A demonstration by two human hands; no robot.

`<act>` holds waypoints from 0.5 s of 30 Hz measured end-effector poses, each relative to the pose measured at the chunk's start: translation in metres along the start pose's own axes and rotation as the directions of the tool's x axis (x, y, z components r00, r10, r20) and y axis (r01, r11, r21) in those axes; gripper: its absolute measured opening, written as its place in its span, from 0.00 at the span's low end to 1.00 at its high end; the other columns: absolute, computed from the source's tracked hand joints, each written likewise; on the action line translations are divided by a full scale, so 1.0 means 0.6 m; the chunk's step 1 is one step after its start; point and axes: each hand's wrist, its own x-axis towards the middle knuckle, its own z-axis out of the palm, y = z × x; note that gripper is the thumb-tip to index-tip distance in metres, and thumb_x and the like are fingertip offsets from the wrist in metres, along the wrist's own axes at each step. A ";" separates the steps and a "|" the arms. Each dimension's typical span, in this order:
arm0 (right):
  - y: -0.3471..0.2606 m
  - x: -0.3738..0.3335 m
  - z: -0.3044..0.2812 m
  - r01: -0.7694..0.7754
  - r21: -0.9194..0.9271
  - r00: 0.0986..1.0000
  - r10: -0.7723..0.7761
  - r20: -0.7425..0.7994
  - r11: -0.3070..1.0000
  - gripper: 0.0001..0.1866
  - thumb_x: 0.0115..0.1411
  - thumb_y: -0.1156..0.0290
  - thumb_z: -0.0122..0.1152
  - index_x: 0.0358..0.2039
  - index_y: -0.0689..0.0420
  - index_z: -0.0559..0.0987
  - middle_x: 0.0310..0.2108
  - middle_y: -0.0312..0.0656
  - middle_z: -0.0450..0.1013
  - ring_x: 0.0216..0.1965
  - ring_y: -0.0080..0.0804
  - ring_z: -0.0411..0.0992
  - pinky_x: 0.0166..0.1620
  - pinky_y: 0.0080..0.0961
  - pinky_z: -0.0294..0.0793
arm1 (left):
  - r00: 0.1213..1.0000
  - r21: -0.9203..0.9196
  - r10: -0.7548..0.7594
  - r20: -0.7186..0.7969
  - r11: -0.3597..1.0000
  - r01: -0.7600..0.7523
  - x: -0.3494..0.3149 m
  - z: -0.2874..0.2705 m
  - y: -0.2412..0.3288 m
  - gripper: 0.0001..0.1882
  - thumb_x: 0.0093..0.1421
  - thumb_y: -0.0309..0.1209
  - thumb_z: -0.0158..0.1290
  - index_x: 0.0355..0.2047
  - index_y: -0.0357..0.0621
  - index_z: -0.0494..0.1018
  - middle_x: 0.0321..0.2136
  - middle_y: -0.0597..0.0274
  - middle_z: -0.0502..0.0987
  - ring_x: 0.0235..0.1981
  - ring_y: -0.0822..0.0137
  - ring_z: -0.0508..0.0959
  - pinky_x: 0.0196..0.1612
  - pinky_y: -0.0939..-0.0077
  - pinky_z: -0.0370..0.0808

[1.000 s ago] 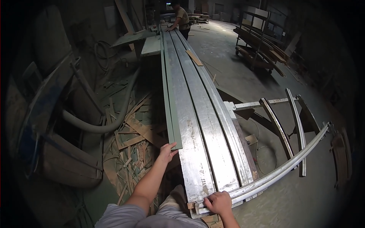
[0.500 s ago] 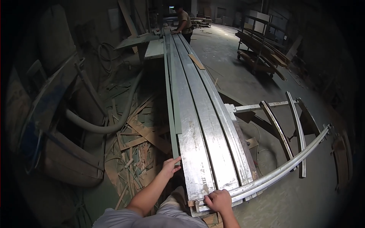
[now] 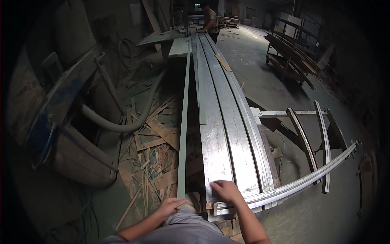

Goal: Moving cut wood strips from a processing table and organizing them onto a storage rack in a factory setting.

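My left hand (image 3: 168, 208) is closed on the near end of a long, thin green strip (image 3: 183, 154), low at the left of the sliding metal table. The strip runs back toward the saw's fixed table (image 3: 180, 47). Beyond the strip's middle, a wider green board (image 3: 202, 101) lies along the left edge of the metal table (image 3: 215, 140). My right hand (image 3: 226, 190) hovers over the table's near end with its fingers curled in and nothing seen in them. Just below it, a long metal fence rail (image 3: 280, 194) crosses the table and reaches out to the right.
A co-worker (image 3: 210, 20) stands at the far end, one hand on the table. Wood offcuts (image 3: 158, 138) litter the floor at left, beside a grey hose (image 3: 122, 127). A short brown piece (image 3: 223, 63) lies on the table. A loaded rack cart (image 3: 290, 55) stands at right.
My left hand has drawn the thin strip's end toward me and out from the table's edge, widening the gap. My right hand has left the fence rail and moved forward over the table.
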 end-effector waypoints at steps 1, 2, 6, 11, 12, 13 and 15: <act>-0.015 0.044 0.010 0.050 0.117 0.998 -0.055 0.035 0.992 0.27 0.56 0.48 0.49 0.42 0.60 0.75 0.39 0.51 0.73 0.43 0.42 0.71 0.45 0.28 0.68 | 1.000 0.052 -0.013 -0.019 0.999 0.014 -0.021 -0.006 0.003 0.13 0.57 0.35 0.53 0.34 0.37 0.74 0.27 0.67 0.75 0.25 0.80 0.71 0.26 0.86 0.69; -0.026 0.089 0.032 0.171 0.231 0.985 -0.163 -0.050 0.958 0.28 0.56 0.48 0.50 0.42 0.63 0.74 0.37 0.49 0.74 0.39 0.36 0.72 0.43 0.26 0.69 | 1.000 0.091 0.021 -0.013 0.996 -0.020 -0.044 -0.014 0.002 0.13 0.56 0.38 0.53 0.33 0.40 0.76 0.26 0.71 0.75 0.25 0.80 0.71 0.27 0.86 0.68; -0.110 0.228 0.102 -0.222 0.858 0.970 0.018 0.241 0.463 0.33 0.55 0.45 0.52 0.51 0.59 0.65 0.39 0.41 0.68 0.29 0.25 0.67 0.36 0.23 0.70 | 1.000 0.264 0.019 0.009 0.964 -0.021 -0.128 -0.071 -0.016 0.14 0.55 0.37 0.55 0.33 0.39 0.76 0.26 0.70 0.75 0.27 0.81 0.72 0.29 0.85 0.68; -0.211 0.293 0.178 -0.292 0.936 0.934 -0.154 0.323 0.195 0.21 0.58 0.56 0.51 0.44 0.59 0.68 0.39 0.43 0.71 0.31 0.26 0.71 0.34 0.21 0.73 | 0.992 0.424 -0.067 0.102 0.906 0.017 -0.239 -0.142 -0.025 0.14 0.54 0.38 0.56 0.32 0.39 0.77 0.25 0.67 0.76 0.29 0.77 0.73 0.33 0.83 0.68; -0.221 0.312 0.196 -0.276 0.940 0.923 -0.216 0.318 0.203 0.16 0.59 0.60 0.50 0.41 0.59 0.70 0.36 0.43 0.73 0.30 0.25 0.72 0.31 0.19 0.73 | 0.980 0.641 -0.164 0.108 0.765 0.058 -0.252 -0.163 -0.003 0.13 0.53 0.38 0.56 0.31 0.40 0.77 0.26 0.66 0.76 0.29 0.76 0.74 0.33 0.82 0.68; -0.233 0.327 0.219 -0.206 0.944 0.945 -0.197 0.260 0.258 0.09 0.59 0.68 0.49 0.36 0.60 0.72 0.31 0.41 0.74 0.25 0.23 0.71 0.27 0.16 0.71 | 0.962 0.818 -0.258 0.090 0.570 0.076 -0.259 -0.189 0.020 0.13 0.53 0.39 0.56 0.31 0.42 0.77 0.26 0.64 0.76 0.29 0.75 0.74 0.34 0.82 0.69; -0.272 0.331 0.271 -0.192 0.945 0.947 -0.201 0.249 0.264 0.08 0.60 0.69 0.48 0.27 0.58 0.73 0.16 0.30 0.64 0.13 0.17 0.60 0.17 0.11 0.62 | 0.958 0.798 -0.202 0.205 0.601 -0.043 -0.277 -0.285 0.018 0.15 0.51 0.41 0.57 0.34 0.45 0.77 0.26 0.63 0.76 0.31 0.73 0.75 0.36 0.80 0.70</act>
